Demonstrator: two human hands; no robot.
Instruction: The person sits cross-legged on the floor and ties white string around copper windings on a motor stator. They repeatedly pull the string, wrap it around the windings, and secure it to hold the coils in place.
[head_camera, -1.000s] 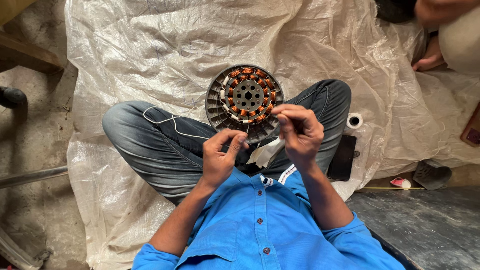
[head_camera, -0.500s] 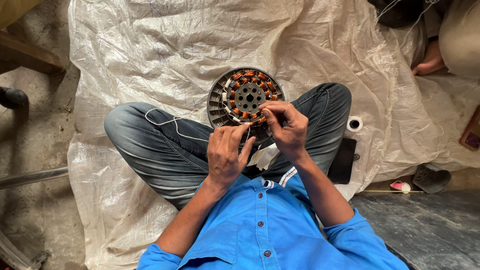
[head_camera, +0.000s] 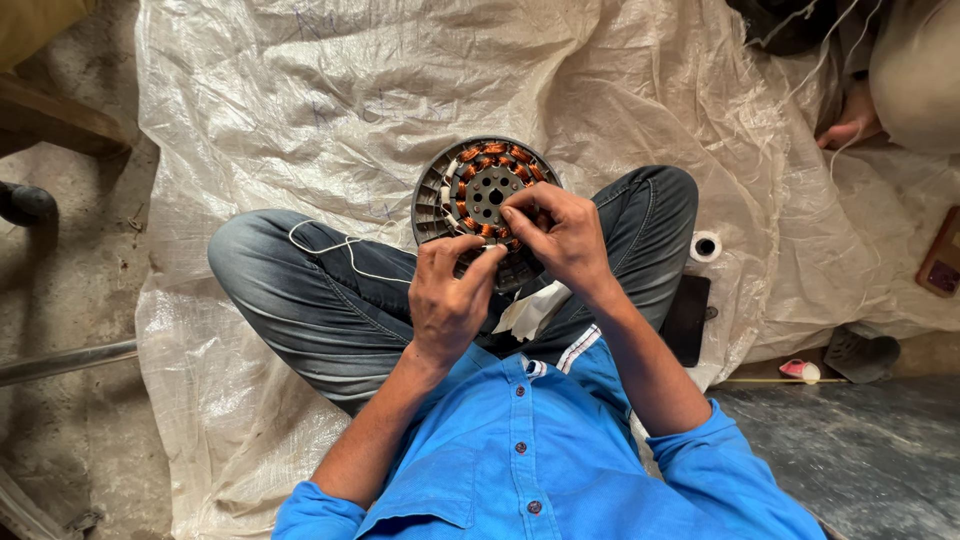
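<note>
A round motor stator (head_camera: 478, 195) with copper windings rested on the person's crossed legs, above the lap. The left hand (head_camera: 447, 295) lay at the stator's near rim, its grip pinched together on something too small to make out. The right hand (head_camera: 560, 235) covered the stator's right side, fingertips pressed onto the windings. A thin white wire (head_camera: 340, 248) trailed left of the stator across the knee. A white tape roll (head_camera: 706, 246) sat right of the stator on the plastic sheet (head_camera: 300, 110).
</note>
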